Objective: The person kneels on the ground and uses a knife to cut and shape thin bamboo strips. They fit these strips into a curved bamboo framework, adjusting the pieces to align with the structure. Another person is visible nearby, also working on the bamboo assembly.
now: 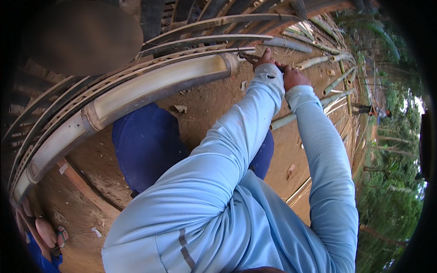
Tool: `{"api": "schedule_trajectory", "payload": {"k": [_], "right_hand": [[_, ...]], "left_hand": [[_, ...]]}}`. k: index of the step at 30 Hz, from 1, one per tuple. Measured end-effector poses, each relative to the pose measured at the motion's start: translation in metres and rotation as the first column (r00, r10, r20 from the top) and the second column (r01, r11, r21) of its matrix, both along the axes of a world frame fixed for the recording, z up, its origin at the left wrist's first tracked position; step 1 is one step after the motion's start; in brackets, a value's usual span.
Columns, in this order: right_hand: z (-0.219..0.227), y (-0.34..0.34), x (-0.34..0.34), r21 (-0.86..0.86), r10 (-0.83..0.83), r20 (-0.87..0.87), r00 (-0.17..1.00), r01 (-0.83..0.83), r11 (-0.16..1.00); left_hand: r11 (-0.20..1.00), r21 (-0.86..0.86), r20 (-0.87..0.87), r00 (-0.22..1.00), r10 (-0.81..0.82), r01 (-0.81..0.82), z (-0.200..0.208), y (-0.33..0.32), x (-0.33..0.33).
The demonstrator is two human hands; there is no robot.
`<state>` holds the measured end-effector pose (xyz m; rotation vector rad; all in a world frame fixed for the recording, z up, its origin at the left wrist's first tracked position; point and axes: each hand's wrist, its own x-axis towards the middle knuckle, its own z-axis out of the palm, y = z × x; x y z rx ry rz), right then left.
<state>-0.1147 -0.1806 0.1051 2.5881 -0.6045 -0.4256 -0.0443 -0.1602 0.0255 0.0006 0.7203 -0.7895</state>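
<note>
Both my arms, in light blue sleeves, stretch forward to the end of a long halved bamboo pole (159,85). My left hand (265,61) is closed around a dark, pincer-like tool (248,56), thumb raised. The tool's tip meets the pole's cut end. Close beside it, my right hand (296,77) is closed, its fingers curled. What it holds, if anything, is hidden behind the hands. The pole's pale hollow inside faces up, crossed by node rings, and it lies along a row of thin bamboo strips (200,42).
Bamboo poles (314,62) lie on the dirt ground (205,102) beyond my hands. A wooden beam (88,189) lies at left. Another person's leg (45,232) shows at lower left, and a person (378,111) stands far right near trees.
</note>
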Motion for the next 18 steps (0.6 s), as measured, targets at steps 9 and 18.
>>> {"api": "schedule_trajectory", "payload": {"k": [9,18], "right_hand": [[0.007,0.005,-0.007,0.066,-0.062,-0.021,0.998,0.063,0.996],[-0.002,-0.016,0.009,0.185,-0.128,0.048,0.991,0.117,0.976]], "left_hand": [[0.996,0.047,0.111,0.990,-0.084,0.079,-0.017,-0.012,-0.001],[0.972,0.176,0.196,0.962,-0.192,0.159,-0.017,-0.021,0.012]]}}
